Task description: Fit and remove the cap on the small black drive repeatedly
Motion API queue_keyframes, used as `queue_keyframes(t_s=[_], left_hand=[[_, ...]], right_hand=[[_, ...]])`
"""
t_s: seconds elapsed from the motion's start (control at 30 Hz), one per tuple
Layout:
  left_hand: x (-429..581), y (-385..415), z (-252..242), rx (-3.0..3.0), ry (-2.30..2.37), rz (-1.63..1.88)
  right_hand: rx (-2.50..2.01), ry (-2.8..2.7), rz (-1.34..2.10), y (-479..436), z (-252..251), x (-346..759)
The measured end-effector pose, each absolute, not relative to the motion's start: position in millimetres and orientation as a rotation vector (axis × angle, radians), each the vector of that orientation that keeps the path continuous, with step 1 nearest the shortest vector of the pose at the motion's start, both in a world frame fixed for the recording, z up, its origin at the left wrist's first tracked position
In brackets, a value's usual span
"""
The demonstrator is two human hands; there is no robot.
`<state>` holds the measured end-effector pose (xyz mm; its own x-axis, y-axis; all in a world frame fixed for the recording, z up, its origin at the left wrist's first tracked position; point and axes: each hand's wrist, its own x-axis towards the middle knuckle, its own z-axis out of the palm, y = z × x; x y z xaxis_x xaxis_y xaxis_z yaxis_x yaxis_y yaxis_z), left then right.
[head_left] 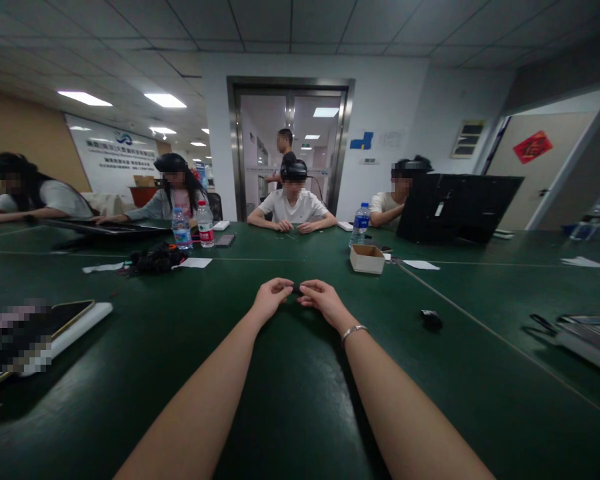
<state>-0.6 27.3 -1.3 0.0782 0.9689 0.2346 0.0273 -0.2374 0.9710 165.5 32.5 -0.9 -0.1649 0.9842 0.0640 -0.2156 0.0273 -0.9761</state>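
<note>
Both my arms stretch forward over a dark green table (300,400). My left hand (271,297) and my right hand (321,300) meet at the middle, fingers curled, pinching a small dark object (297,290) between them; I cannot make out what it is. A silver bracelet (354,331) circles my right wrist. A small black piece (431,320) lies on the table to the right of my right hand.
A small cardboard box (367,259) stands ahead right, a pile of black pieces (155,259) ahead left with water bottles (181,228). A phone on a white slab (60,327) lies left, a black laptop (455,207) far right. Several people sit around the table.
</note>
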Motion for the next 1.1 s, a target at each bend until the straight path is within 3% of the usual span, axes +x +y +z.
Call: queue_keyframes(t_s=[0.9,1.1], left_hand=[[-1,34,-3,1.564,1.498,1.154],[-2,36,-11,1.588,1.361,1.225]], right_hand=[[-0.885,-1.393,1.284,33,-5,169],[-0.9,-1.386,1.277,32,-4,168]])
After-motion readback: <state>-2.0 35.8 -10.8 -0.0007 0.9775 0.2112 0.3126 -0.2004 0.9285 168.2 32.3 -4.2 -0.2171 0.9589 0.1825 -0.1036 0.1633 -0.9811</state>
